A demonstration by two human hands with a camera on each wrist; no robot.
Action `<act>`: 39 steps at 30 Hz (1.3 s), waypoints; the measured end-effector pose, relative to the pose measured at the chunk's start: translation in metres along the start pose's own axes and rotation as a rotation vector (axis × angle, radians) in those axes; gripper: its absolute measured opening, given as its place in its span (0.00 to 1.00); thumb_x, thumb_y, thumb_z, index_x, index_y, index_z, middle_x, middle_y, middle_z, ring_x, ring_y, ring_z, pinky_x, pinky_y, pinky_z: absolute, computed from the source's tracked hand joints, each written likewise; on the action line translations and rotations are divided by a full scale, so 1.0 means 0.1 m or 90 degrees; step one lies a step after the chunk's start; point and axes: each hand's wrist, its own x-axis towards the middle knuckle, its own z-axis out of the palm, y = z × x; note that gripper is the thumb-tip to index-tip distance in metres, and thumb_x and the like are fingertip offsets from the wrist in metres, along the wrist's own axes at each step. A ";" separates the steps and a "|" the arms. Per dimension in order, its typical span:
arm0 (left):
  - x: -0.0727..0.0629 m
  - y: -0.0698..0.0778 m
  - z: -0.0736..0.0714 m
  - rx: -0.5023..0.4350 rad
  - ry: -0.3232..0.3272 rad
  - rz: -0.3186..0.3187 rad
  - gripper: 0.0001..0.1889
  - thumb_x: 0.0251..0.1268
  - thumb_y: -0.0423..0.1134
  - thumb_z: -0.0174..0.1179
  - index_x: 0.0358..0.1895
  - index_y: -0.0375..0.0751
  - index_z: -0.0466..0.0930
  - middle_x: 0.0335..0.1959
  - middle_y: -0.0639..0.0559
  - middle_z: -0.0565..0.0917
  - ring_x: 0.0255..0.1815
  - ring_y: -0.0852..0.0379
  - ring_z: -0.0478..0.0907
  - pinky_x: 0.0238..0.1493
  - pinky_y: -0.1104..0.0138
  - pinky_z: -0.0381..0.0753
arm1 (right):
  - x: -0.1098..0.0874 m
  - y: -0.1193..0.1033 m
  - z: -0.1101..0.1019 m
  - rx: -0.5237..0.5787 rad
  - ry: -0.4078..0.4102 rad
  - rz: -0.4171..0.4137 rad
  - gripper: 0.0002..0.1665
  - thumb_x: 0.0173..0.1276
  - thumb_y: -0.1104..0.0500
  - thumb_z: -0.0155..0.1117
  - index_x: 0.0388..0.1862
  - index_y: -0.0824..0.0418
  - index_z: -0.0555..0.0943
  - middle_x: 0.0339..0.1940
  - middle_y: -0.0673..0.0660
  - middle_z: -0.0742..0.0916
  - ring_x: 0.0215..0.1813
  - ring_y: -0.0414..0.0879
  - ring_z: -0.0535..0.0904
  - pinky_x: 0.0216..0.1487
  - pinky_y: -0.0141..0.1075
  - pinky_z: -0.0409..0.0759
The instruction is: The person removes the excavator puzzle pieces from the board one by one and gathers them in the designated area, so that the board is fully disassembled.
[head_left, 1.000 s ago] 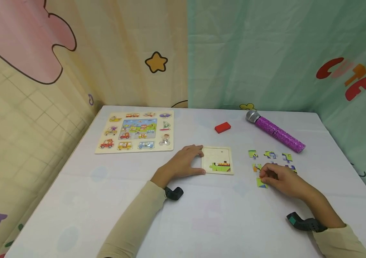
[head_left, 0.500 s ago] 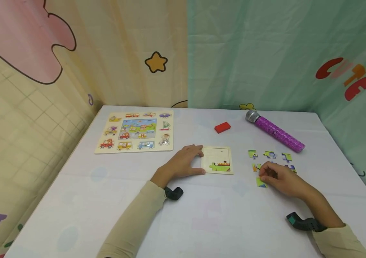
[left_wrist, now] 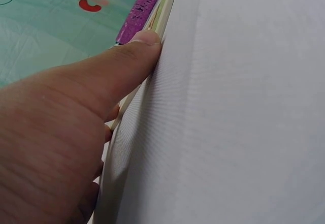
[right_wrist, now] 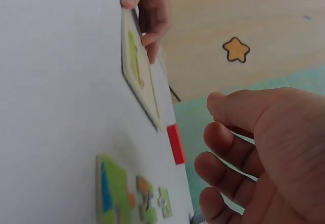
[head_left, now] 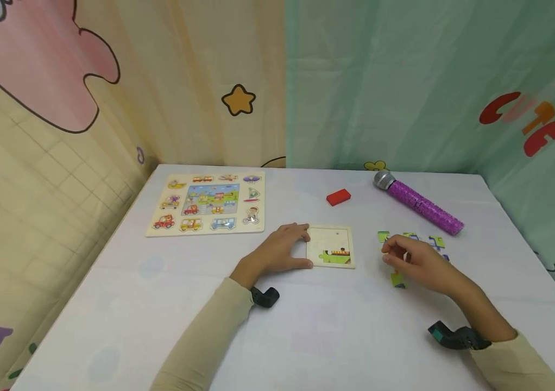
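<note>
My left hand (head_left: 279, 250) holds the left side of a small square wooden puzzle tray (head_left: 323, 239), thumb at its lower corner and fingers at its upper one. In the left wrist view the thumb (left_wrist: 127, 56) lies along the tray's edge. A few joined green pieces (head_left: 335, 257) sit in the tray's lower right. Over the loose puzzle pieces on the right is my right hand (head_left: 421, 263), its fingers loosely curled. Seen from the right wrist, no piece shows between the fingertips (right_wrist: 217, 132). The piece with a blue corner (head_left: 397, 280) lies just below that hand, which hides several others.
A larger vehicle picture puzzle board (head_left: 206, 231) lies at the back left. Behind the tray is a red block (head_left: 338, 197). A purple glittery microphone (head_left: 419, 203) lies at the back right, beyond the loose pieces. Printed curtains (head_left: 380, 81) stand behind the white table (head_left: 307, 347).
My right hand has lifted and shifted slightly up and left from beside the blue-cornered piece, covering more of the loose pieces. The left hand stays on the tray. The head view has tilted slightly.
</note>
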 end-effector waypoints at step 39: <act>-0.03 0.02 -0.01 -0.015 0.006 0.003 0.31 0.61 0.60 0.70 0.62 0.51 0.74 0.79 0.55 0.61 0.80 0.53 0.52 0.77 0.56 0.53 | 0.84 -0.42 0.56 -0.163 -0.180 0.068 0.13 0.61 0.58 0.78 0.38 0.58 0.81 0.34 0.51 0.76 0.40 0.48 0.69 0.40 0.38 0.73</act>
